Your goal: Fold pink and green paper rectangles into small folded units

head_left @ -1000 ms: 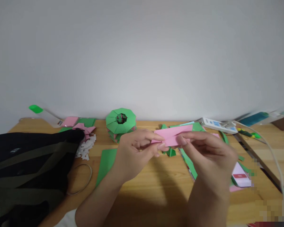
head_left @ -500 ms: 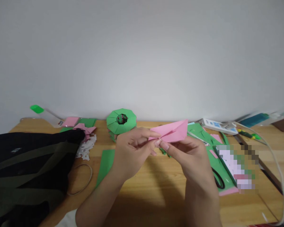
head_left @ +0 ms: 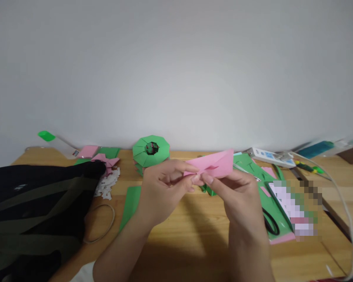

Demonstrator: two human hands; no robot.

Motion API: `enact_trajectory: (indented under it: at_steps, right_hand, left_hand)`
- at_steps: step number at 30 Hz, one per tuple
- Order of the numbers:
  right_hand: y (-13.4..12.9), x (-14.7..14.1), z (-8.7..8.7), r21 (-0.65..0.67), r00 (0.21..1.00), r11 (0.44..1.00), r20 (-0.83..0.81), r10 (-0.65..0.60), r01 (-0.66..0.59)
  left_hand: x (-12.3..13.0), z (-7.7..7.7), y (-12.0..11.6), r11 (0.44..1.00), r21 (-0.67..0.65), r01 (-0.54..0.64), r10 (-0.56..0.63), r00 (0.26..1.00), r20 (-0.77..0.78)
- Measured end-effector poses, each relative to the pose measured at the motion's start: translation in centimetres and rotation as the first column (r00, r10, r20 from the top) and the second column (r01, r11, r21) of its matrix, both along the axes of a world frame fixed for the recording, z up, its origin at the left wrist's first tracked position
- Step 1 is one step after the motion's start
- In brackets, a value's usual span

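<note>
A piece of folded pink paper is held up over the wooden table, its pointed corner toward the upper right. My left hand is closed on its left end, thumb and fingers pinching the lower edge. My right hand grips the right part, with the thumb pressed on the front near a fold and the other fingers behind, partly hidden. Both thumbs lie close together at the lower edge. Behind my left hand stands a round green folded-paper piece with a hole in its middle.
A dark cloth or bag covers the left side, beside white paper scraps and a pink folded piece. Green paper lies near my left forearm. To the right are green sheets, a power strip and a white cable.
My right thumb has shifted slightly along the pink paper's lower edge, and the fold there looks flatter and less open. Both hands stay nearly in place.
</note>
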State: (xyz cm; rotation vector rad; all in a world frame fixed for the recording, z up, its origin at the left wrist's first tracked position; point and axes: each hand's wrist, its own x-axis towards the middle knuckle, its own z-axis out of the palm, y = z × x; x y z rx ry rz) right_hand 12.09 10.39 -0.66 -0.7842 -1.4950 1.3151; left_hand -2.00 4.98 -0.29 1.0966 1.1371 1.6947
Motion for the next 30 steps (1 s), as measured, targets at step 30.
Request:
enact_trajectory:
  at_steps: [30]
  right_hand:
    - [0.23,0.45,0.30,0.207,0.987,0.965,-0.012,-0.159,0.158]
  left_hand:
    - [-0.14,0.38,0.20,0.992,-0.119,0.041,-0.028,0.994,0.110]
